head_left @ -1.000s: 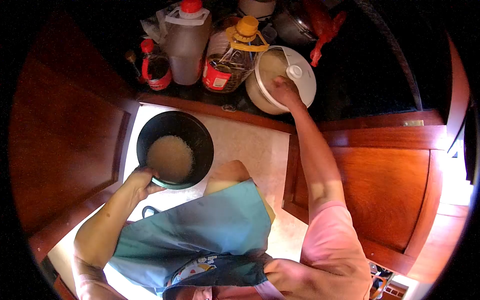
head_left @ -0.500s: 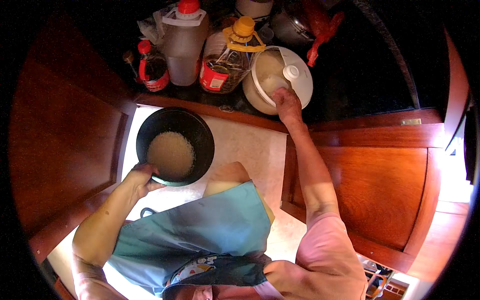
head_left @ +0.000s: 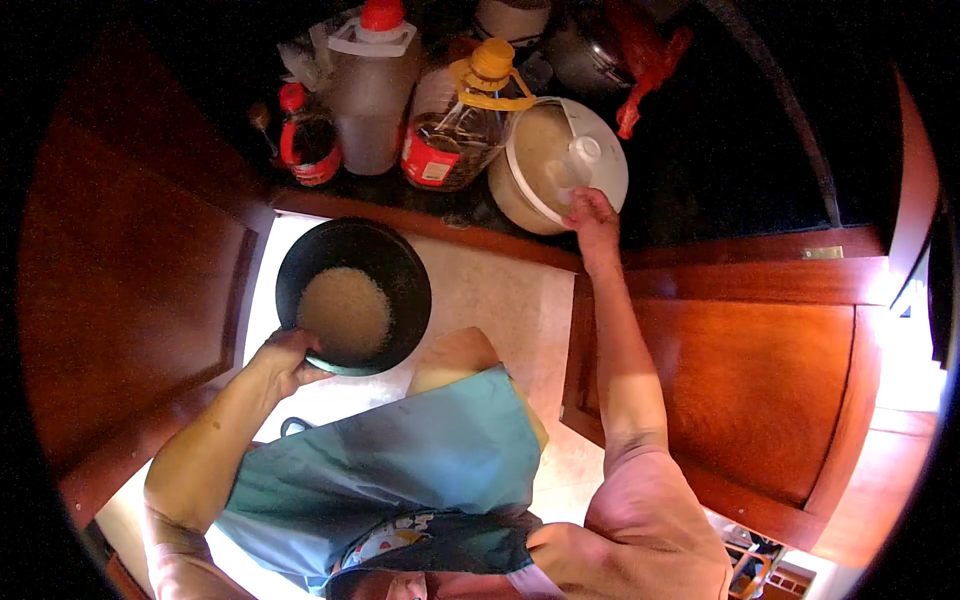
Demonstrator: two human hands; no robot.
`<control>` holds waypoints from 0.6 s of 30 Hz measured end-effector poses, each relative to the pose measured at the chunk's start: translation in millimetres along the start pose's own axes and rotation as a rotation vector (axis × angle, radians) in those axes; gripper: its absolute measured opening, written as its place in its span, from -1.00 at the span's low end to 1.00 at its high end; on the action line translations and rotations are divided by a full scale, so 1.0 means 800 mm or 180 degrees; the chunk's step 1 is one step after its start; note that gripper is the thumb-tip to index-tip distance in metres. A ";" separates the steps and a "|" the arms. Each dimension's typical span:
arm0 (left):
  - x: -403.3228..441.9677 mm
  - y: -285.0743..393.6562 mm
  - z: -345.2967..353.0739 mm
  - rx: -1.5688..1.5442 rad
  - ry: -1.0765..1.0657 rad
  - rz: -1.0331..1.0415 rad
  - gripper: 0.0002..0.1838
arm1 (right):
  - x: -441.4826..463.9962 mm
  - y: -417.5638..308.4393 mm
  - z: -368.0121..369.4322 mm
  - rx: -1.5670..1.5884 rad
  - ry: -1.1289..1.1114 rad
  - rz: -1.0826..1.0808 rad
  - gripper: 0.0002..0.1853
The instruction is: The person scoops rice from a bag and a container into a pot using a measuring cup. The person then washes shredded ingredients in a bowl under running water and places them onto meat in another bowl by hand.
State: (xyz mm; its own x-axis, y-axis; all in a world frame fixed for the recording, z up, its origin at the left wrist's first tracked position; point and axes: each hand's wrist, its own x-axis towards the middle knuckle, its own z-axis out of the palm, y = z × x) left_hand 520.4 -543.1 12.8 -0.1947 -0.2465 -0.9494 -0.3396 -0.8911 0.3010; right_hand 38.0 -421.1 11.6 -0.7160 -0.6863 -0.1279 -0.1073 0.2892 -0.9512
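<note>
My left hand [head_left: 292, 360] grips the near rim of a dark round pot [head_left: 405, 290], which holds a layer of pale grains [head_left: 345, 310]. At the cabinet's front edge stands a round white container [head_left: 515, 200] with its lid [head_left: 605, 160] half open and pale grain-like contents inside. Over its opening, my right hand [head_left: 592, 215] pinches a clear scoop or cup [head_left: 568, 174]. Whether the scoop holds anything is hard to tell.
Left of the container stand a large bottle with a yellow cap [head_left: 435, 150], a jug with a red cap [head_left: 370, 110] and a small red-capped bottle [head_left: 312, 150]. A red bag [head_left: 640, 75] and metal pot [head_left: 585, 55] lie behind. Open wooden doors [head_left: 750, 390] flank both sides.
My right hand has drawn back toward the container's near rim, and the clear scoop now shows in its fingers. My left hand and the dark pot have hardly moved.
</note>
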 end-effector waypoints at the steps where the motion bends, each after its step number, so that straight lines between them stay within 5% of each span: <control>1: 0.003 0.001 0.000 0.0013 -0.0001 -0.0038 -0.61 | -0.006 0.002 0.005 -0.0001 -0.0120 -0.0096 -0.84; 9: -0.006 0.015 0.022 -0.0190 0.0061 0.0176 -0.55 | -0.101 -0.122 0.047 -0.0921 -0.0710 -0.0999 -0.85; 14: -0.009 0.027 0.037 -0.0151 -0.0196 0.0320 -0.53 | -0.159 -0.148 0.097 -0.2356 -0.0874 -0.3275 -0.88; 18: 0.003 0.028 0.047 -0.0042 -0.0516 0.0465 -0.57 | -0.168 -0.065 0.175 -0.3736 -0.2487 -0.3340 -0.83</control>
State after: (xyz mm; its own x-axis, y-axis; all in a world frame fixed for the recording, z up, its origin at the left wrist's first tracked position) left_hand 477.9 -549.6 20.8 -0.3868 -0.3098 -0.8686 -0.2851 -0.8556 0.4321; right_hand 236.1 -437.4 39.2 0.4069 -0.9103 -0.0760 -0.9129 -0.4022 -0.0704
